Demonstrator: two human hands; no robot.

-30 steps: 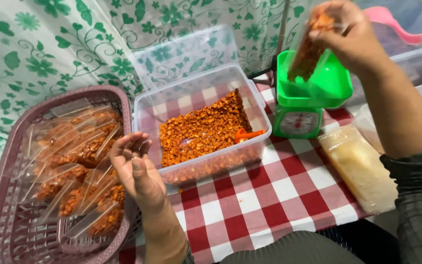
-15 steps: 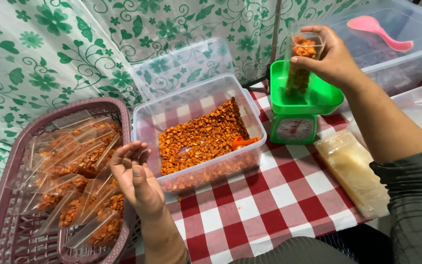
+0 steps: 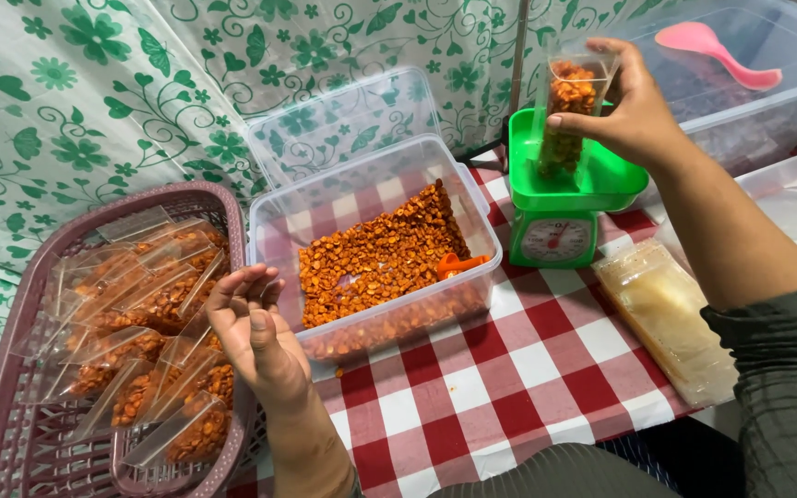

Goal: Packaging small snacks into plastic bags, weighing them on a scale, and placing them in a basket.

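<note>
My right hand (image 3: 632, 111) holds a narrow clear plastic bag (image 3: 569, 115) partly filled with orange snack pieces, standing upright on the pan of a green kitchen scale (image 3: 565, 198). My left hand (image 3: 249, 323) hovers palm up, fingers loosely curled and empty, at the near left corner of a clear tub (image 3: 375, 249) of orange snack pieces. A small orange scoop (image 3: 458, 266) lies in the tub. Left of that hand is a maroon basket (image 3: 11, 406) with several filled bags (image 3: 140, 350).
A stack of empty clear bags (image 3: 666, 318) lies on the red-checked tablecloth (image 3: 491, 378) at the right. The tub's lid (image 3: 343, 115) leans against the green floral backdrop. A large clear bin (image 3: 767, 92) with a pink spoon (image 3: 712, 51) stands at the back right.
My right hand has steadied the bag upright on the scale pan. My left hand stays by the tub's corner, fingers slightly more open.
</note>
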